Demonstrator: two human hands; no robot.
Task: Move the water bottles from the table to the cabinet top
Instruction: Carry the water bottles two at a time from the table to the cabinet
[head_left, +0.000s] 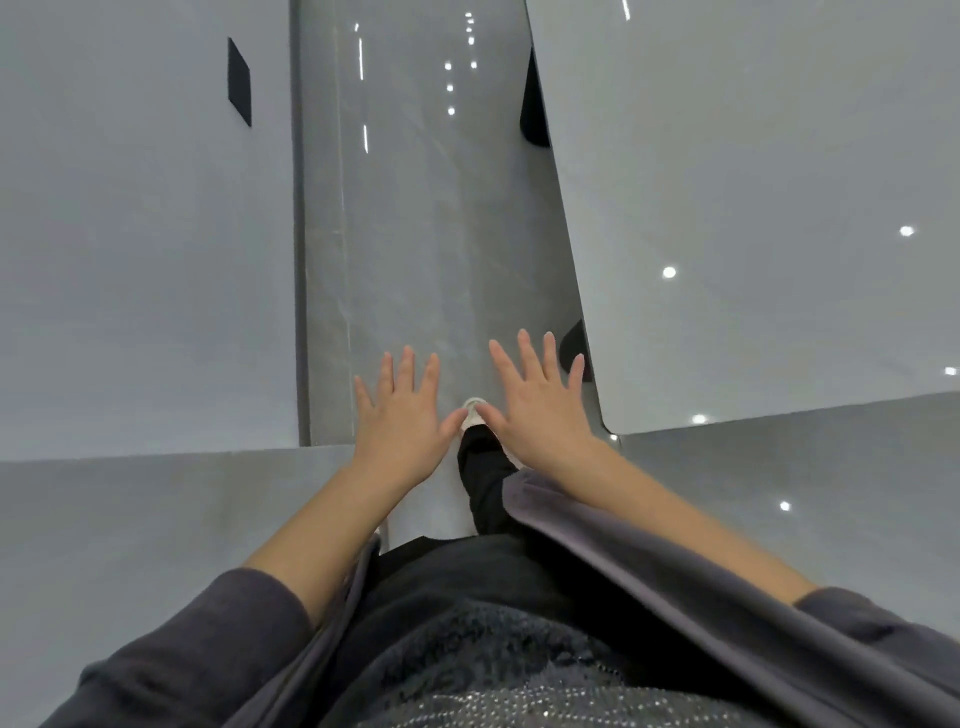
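Below, both bare hands are stretched out in front of the body, palms down and fingers spread wide, holding nothing. The left hand (402, 415) and the right hand (537, 402) float side by side at the same level, thumbs angled toward each other and nearly meeting over the pale toe of a shoe (474, 410). Both forearms are bare, the dark grey sleeves (208, 649) pushed up toward the elbows. A black trouser leg (485, 488) steps forward between the wrists, and an open grey jacket hangs over a dark fuzzy top with small sparkling dots.

Underneath runs a glossy grey stone-look floor (431, 218), mirroring ceiling lights as bright dots and streaks. On the left stands a plain pale grey panel surface (135, 234) bearing a small black rectangle (239, 81). On the right lies a pale grey glossy tabletop with a rounded corner (753, 208), also reflecting lights; dark shapes show under its edge. No water bottle appears anywhere in view.
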